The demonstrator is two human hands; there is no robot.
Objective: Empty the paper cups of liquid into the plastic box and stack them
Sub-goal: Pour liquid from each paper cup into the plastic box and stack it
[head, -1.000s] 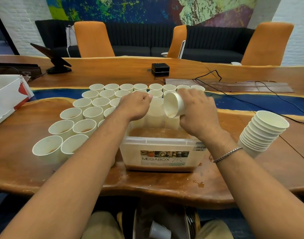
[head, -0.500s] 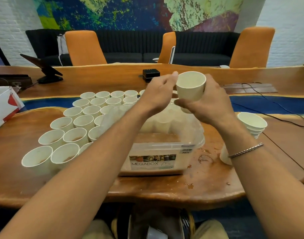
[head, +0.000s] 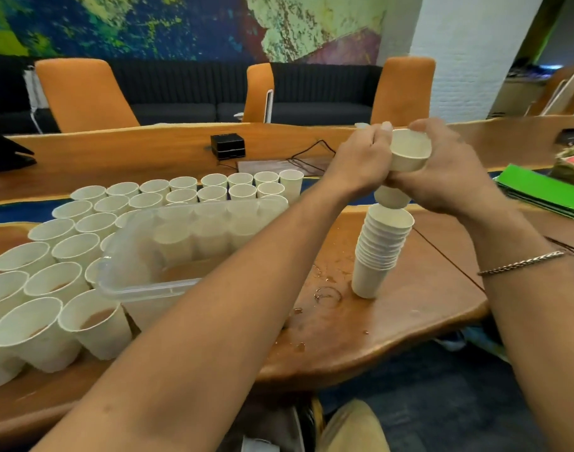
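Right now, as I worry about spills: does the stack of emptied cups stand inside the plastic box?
No, the stack of cups stands on the wooden table to the right of the plastic box, apart from it.

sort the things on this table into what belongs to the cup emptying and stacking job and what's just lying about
Part of the job: held cups, gripped by left hand and right hand; stack of empty cups; plastic box; cups with liquid.
Lying about: small black box; cables; green folder; orange chairs.
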